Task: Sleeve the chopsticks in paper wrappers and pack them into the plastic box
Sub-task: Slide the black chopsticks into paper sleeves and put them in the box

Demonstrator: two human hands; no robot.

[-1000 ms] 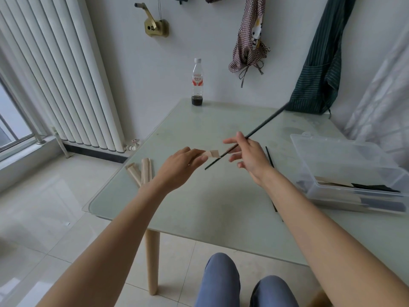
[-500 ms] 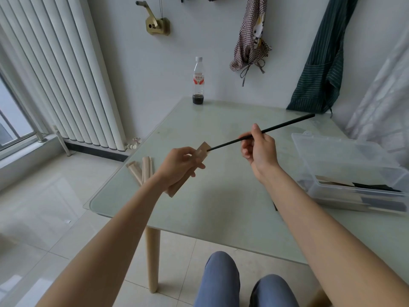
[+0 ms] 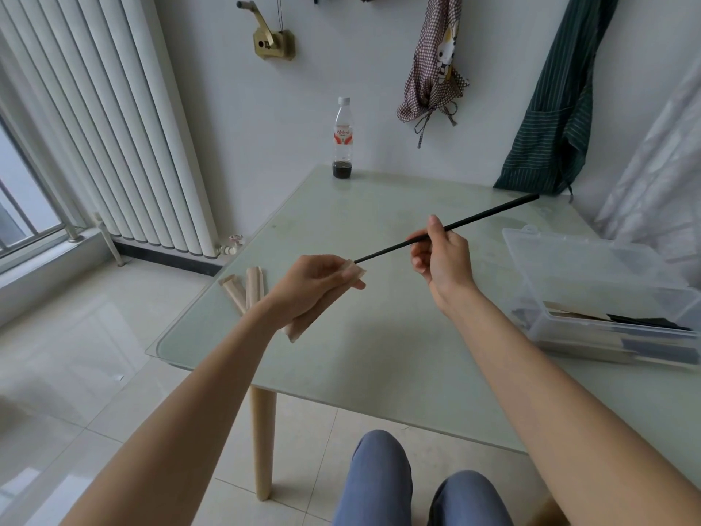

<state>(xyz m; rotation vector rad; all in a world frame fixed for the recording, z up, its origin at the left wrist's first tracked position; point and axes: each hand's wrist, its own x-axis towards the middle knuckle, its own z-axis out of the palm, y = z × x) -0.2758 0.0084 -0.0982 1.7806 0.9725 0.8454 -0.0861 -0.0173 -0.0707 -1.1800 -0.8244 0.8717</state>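
My left hand [image 3: 309, 286] grips a tan paper wrapper [image 3: 301, 330] above the glass table, its open mouth pointing right. My right hand [image 3: 440, 256] pinches a black chopstick [image 3: 489, 214] near its middle. The chopstick's thin tip touches the wrapper's mouth, and its thick end points up and right. Two more tan wrappers [image 3: 246, 288] lie on the table left of my left wrist. The clear plastic box [image 3: 591, 275] stands open at the right, with sleeved chopsticks lying in its bottom.
A nearly empty plastic bottle [image 3: 343, 140] stands at the far edge of the glass table [image 3: 379, 354]. A white radiator [image 3: 113, 119] fills the left wall. Cloths and an apron hang on the wall behind. My knees show below the table's near edge.
The right hand has swung the chopstick flatter and brought its tip to the wrapper's mouth. The left hand has turned the wrapper so that it points at the chopstick.
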